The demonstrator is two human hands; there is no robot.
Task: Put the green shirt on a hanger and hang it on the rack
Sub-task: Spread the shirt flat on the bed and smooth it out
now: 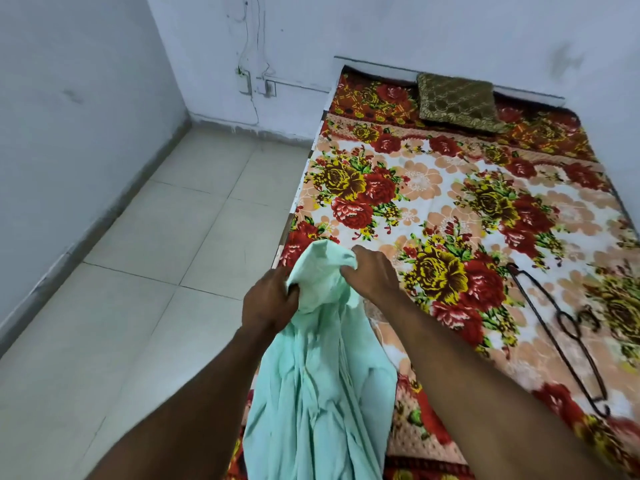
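Note:
A pale green shirt [322, 386] hangs bunched in front of me over the near left edge of the bed. My left hand [268, 301] grips its upper fabric from the left. My right hand [372, 271] pinches the top fold from the right, close beside the left. A dark metal hanger [554, 336] lies flat on the bedspread to the right of my right arm, untouched. No rack is in view.
The bed [433, 202] has a floral red, yellow and white cover and fills the right side. A brown patterned cushion [457, 100] lies at its head by the wall. Pale tiled floor [156, 271] runs along the left, bounded by white walls.

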